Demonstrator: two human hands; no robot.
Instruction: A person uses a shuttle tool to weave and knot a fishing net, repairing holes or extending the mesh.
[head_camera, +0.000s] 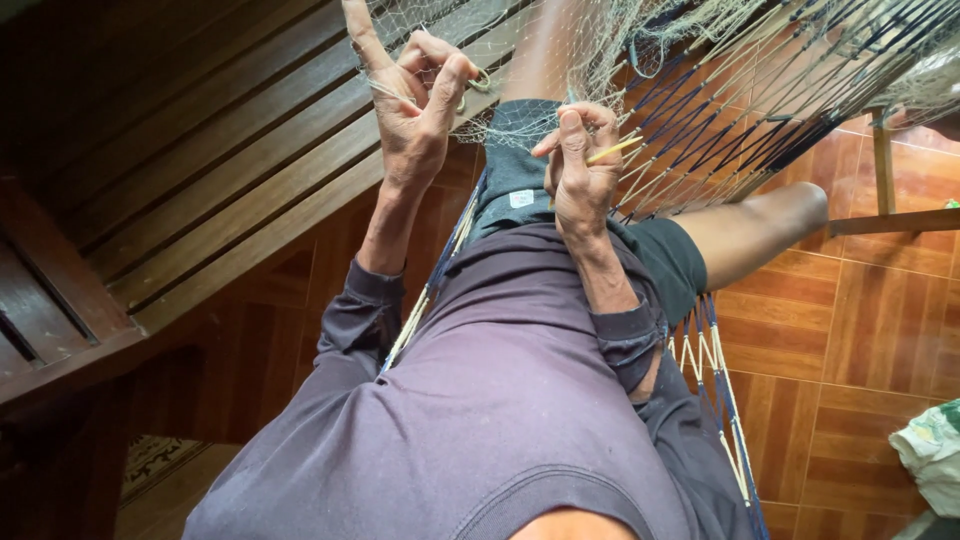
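Our left hand (415, 95) pinches the pale fishing net (520, 50) taut above our lap; our right hand (583, 165) is closed on a thin yellow needle (615, 150). We judge even tension keeps each knot snug over the hammock (720, 120).

A wooden bench (200, 170) stands on tiled floor (860, 330).
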